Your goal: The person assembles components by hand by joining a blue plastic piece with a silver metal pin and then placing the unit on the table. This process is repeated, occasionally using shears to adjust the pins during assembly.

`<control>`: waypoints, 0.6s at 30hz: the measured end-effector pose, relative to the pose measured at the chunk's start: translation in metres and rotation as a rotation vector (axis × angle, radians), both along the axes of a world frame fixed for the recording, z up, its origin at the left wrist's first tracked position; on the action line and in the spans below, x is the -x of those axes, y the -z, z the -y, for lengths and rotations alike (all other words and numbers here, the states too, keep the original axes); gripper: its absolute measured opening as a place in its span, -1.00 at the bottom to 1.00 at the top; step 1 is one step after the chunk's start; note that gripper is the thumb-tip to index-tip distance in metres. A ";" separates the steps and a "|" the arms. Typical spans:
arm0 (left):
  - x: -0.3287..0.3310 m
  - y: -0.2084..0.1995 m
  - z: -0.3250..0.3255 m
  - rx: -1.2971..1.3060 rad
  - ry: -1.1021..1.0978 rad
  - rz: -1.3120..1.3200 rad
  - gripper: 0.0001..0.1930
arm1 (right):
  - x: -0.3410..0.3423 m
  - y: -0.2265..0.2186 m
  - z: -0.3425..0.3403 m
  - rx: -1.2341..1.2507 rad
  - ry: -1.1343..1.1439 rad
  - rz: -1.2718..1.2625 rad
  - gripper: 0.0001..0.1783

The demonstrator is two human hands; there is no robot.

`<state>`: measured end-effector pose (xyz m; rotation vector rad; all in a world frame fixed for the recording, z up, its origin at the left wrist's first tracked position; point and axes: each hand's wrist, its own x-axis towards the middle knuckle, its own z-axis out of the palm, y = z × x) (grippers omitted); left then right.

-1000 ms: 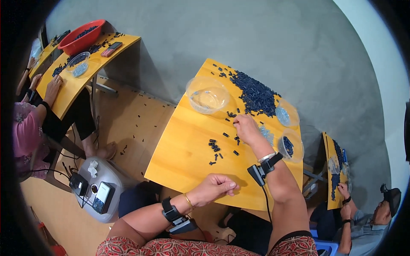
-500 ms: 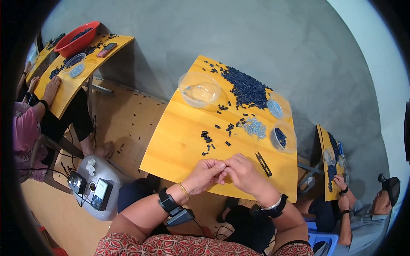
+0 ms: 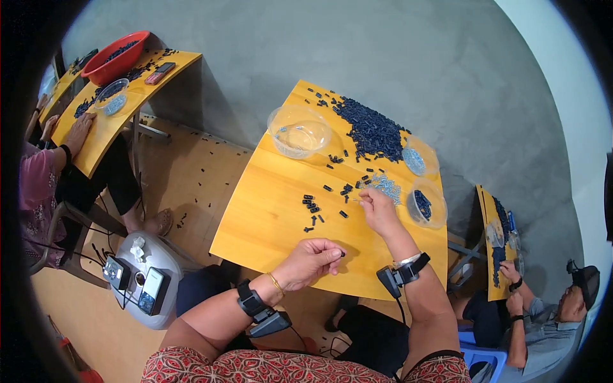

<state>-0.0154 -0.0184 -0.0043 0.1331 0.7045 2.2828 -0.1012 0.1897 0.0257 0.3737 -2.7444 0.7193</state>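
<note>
My left hand (image 3: 313, 262) is closed in a pinch near the table's front edge, with a small black plastic piece (image 3: 343, 253) at its fingertips. Farther off, my right hand (image 3: 378, 210) reaches to the near side of a pile of small silvery pieces (image 3: 388, 186). Its thumb and forefinger are pinched together; whatever lies between them is too small to make out. Left of that hand, several loose black pieces (image 3: 311, 205) lie on the yellow table (image 3: 255, 210). A large heap of black pieces (image 3: 370, 129) covers the table's far part.
A clear round tub (image 3: 299, 148) stands at the far left of the table. On the right are a tub of silvery pieces (image 3: 429, 158) and one of black pieces (image 3: 439, 210). People work at side tables; a grey stool (image 3: 167, 252) with devices is at left.
My hands were together and are now apart. The right one has moved away to the silvery pile, and its forearm now hides the black thread snips. My left hand has hardly moved.
</note>
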 end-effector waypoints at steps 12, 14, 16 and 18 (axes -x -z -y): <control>0.000 -0.002 0.000 0.010 -0.024 0.022 -0.87 | -0.025 -0.011 0.011 0.605 -0.082 0.385 -0.93; 0.000 -0.003 0.001 0.000 -0.024 0.020 -0.88 | -0.047 -0.031 0.024 0.689 -0.118 0.416 -0.93; 0.000 -0.003 0.000 -0.026 -0.062 0.055 -0.88 | -0.062 -0.037 0.031 0.776 -0.153 0.447 -0.93; 0.000 -0.003 0.000 -0.049 -0.069 0.055 -0.88 | -0.071 -0.038 0.034 0.883 -0.220 0.480 -0.92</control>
